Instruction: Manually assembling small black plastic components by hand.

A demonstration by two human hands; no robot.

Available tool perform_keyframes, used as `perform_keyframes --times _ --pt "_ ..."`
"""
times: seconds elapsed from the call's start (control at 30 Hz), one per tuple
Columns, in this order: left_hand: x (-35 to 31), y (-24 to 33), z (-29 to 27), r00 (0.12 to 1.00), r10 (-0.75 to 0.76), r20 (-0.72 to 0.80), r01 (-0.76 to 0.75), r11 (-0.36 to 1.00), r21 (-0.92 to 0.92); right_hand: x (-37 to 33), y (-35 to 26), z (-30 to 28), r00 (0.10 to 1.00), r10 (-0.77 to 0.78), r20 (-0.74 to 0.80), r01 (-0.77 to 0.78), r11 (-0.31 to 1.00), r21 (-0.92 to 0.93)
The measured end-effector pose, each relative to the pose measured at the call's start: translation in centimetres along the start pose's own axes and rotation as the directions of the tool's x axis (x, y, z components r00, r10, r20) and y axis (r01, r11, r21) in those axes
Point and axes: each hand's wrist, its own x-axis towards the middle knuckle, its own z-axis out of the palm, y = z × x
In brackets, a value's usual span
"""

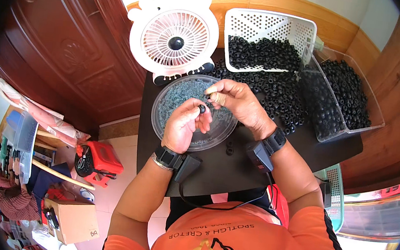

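Above a round clear tray (218, 133) of small translucent blue-grey pieces (176, 98), both hands are close together. My left hand (183, 125) is closed, with a small round black part (202, 109) pinched between thumb and fingertips. Just to the right and slightly farther away, my right hand (242, 105) pinches with thumb and forefinger. A dark speck shows at its fingertips, too small to make out. Loose black ring-shaped parts (281, 97) lie heaped on the dark table (233, 177) beyond the right hand. A few more lie near the tray's right edge.
A white animal-shaped fan (175, 43) stands behind the tray. At the back, a white perforated basket (272, 21) lies tipped, spilling black rings. A clear bin (373, 124) of them stands at right. Another person (18, 203) sits far left, near a cardboard box (75, 221) and red stool (108, 158).
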Motion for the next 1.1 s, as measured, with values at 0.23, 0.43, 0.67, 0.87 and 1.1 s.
perform_keyframes --times 0.23,0.43,0.67,0.87,1.1 --pt "-0.01 0.24 0.63 0.996 0.004 -0.085 0.012 0.982 0.186 -0.13 -0.83 -0.45 0.999 -0.004 0.042 0.002 0.999 0.050" --pt "-0.01 0.19 0.74 0.996 -0.004 -0.093 0.022 0.981 0.191 -0.17 -0.93 -0.09 0.998 -0.011 0.056 0.012 1.000 -0.012" --pt "0.00 -0.11 0.53 0.996 -0.028 -0.079 0.041 0.985 0.167 -0.28 -0.68 -0.17 0.994 0.016 0.108 -0.012 0.999 -0.042" --pt "0.13 -0.29 0.29 0.996 -0.048 -0.074 0.060 0.985 0.164 -0.36 -0.72 -0.26 0.992 0.036 0.118 -0.024 0.995 -0.097" --pt "0.14 -0.30 0.33 0.992 -0.066 -0.103 0.083 0.982 0.170 -0.36 -0.76 -0.48 0.995 0.037 0.096 -0.024 0.990 -0.143"
